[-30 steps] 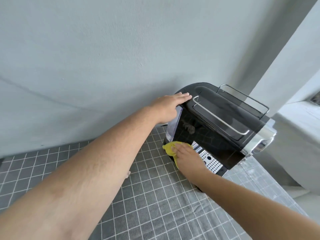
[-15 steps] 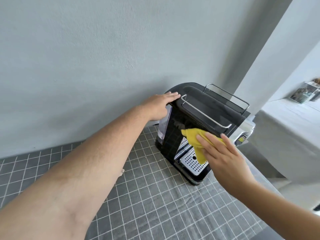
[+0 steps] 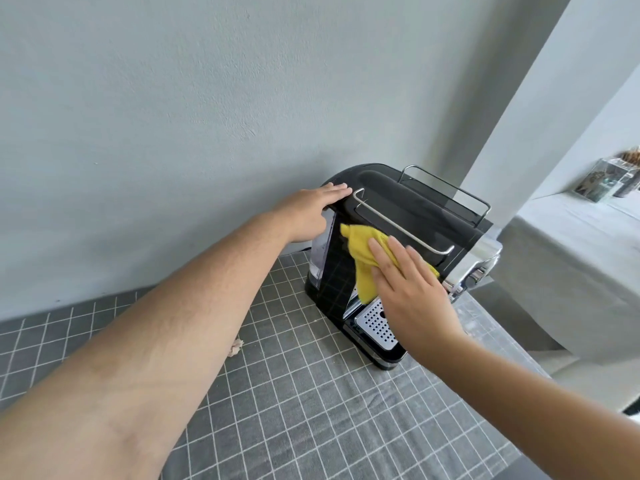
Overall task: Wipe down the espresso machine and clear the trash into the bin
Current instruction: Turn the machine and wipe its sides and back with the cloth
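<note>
head view: two bare forearms reach over the desk (image 3: 311, 403), which is covered with a grey cloth with white grid lines. a small crumpled scrap (image 3: 236, 347) lies on this cloth, just beside the left forearm. further on, the right hand (image 3: 412, 292) is flat, fingers stretched and slightly spread, and it presses a yellow cloth (image 3: 362, 258) against the glossy side of the black espresso machine (image 3: 408, 206). below this hand the perforated metal drip tray (image 3: 375, 322) is seen. the left hand (image 3: 311, 211) lies palm down, fingers together, on the top rear corner of the machine. the machine stands at the far right corner of the desk, near the grey wall (image 3: 207, 98).
</note>
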`<action>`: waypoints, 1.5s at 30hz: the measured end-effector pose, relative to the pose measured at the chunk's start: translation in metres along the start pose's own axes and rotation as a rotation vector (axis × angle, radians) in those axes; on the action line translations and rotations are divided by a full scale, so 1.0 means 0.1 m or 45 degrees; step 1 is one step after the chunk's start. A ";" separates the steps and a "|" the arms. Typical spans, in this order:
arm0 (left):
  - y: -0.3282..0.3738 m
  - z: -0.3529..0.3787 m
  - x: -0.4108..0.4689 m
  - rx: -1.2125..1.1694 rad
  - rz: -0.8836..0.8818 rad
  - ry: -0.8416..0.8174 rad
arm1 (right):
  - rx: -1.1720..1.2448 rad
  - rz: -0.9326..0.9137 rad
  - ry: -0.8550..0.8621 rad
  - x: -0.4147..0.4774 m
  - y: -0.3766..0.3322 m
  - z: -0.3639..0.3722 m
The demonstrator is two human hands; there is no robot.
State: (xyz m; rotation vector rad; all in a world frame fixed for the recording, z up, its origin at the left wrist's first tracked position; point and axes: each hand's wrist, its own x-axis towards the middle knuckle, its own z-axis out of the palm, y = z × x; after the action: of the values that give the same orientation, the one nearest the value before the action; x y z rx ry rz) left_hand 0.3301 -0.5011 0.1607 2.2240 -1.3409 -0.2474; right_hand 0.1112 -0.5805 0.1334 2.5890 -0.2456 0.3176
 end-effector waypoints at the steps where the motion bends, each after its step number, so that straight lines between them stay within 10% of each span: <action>1: -0.01 0.00 0.01 -0.004 0.002 -0.006 | 0.026 0.027 -0.004 -0.18 0.02 0.02; 11: 0.04 -0.02 -0.02 -0.030 -0.038 -0.013 | -0.222 -0.151 0.023 0.31 -0.23 0.31; 23: 0.04 0.01 0.03 -0.135 -0.079 0.009 | -0.225 -0.577 -0.525 0.23 -0.75 1.20; 33: 0.18 -0.01 -0.06 -0.118 -0.122 0.018 | -0.227 -0.298 -0.060 0.63 -0.28 0.31; 45: 0.13 0.03 -0.03 -0.102 -0.101 0.011 | -0.057 -0.517 -0.549 0.42 -0.67 0.95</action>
State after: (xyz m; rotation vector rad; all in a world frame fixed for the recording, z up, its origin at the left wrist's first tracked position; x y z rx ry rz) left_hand 0.3171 -0.5048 0.1647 2.2113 -1.2183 -0.3140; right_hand 0.1838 -0.5771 0.0334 2.5585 0.1267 -0.3883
